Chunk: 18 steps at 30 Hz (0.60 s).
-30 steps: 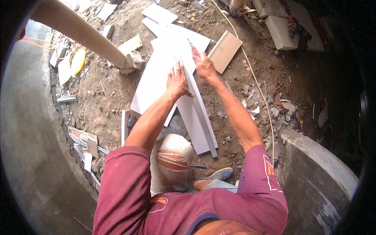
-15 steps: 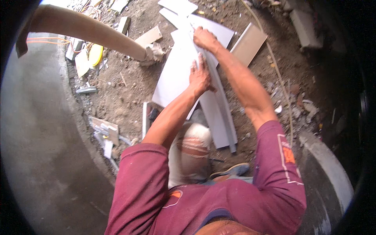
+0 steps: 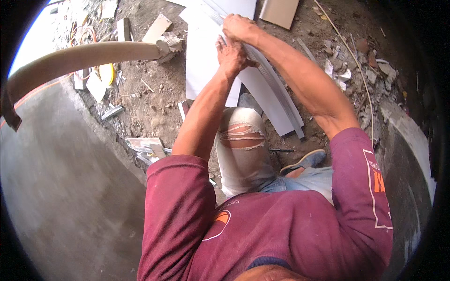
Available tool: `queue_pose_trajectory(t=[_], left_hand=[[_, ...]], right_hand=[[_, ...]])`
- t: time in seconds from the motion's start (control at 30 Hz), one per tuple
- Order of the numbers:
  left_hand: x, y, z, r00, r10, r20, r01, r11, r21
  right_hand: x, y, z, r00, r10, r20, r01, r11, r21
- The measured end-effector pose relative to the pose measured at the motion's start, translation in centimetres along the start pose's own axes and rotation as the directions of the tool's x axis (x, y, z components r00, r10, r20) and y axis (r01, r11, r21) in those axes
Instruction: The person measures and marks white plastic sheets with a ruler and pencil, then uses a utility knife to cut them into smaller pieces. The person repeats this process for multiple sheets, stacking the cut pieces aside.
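Note:
A long grey metal strip lies lengthwise along a white panel on the ground in front of my bent knee. My left hand presses on the strip with its fingers spread and its thumb reaching across to the right. Just beyond it, my right hand is closed in a fist at the strip's edge; whatever it grips is hidden by the fingers. A wider white sheet lies under and to the left of both hands.
A curved wooden post crosses the left side. Scraps, rubble and a yellow piece litter the dirt. A tan board lies at the far side. A concrete slab is on the left, a curved concrete edge on the right.
My right hand has drawn back along the strip, closer to my left hand. The left hand still presses on the strip. The whole view has shifted, so the ground appears higher up.

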<state>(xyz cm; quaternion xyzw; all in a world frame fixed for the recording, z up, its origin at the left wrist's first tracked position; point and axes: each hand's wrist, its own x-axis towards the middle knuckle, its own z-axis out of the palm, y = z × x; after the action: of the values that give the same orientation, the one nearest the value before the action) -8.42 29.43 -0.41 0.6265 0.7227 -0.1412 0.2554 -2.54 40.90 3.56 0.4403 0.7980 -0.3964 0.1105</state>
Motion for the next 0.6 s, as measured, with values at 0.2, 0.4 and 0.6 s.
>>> queue_pose_trajectory(t=[0.2,0.4,0.6], left_hand=[[1.4,-0.1,2.4,0.987,-0.041,-0.158,0.031,0.997,-0.065],[-0.3,0.8,-0.1,0.994,-0.077,-0.080,0.069,0.993,-0.099],[-0.5,1.7,-2.1,0.998,-0.059,0.029,0.061,0.994,-0.088]], right_hand=[[-8.5,5.5,4.2,0.996,-0.087,-0.030,0.087,0.996,0.000],[-10.9,4.9,2.7,0.991,0.107,-0.082,-0.089,0.975,0.205],[4.8,-0.3,-1.5,0.984,0.047,-0.174,-0.004,0.972,0.237]])
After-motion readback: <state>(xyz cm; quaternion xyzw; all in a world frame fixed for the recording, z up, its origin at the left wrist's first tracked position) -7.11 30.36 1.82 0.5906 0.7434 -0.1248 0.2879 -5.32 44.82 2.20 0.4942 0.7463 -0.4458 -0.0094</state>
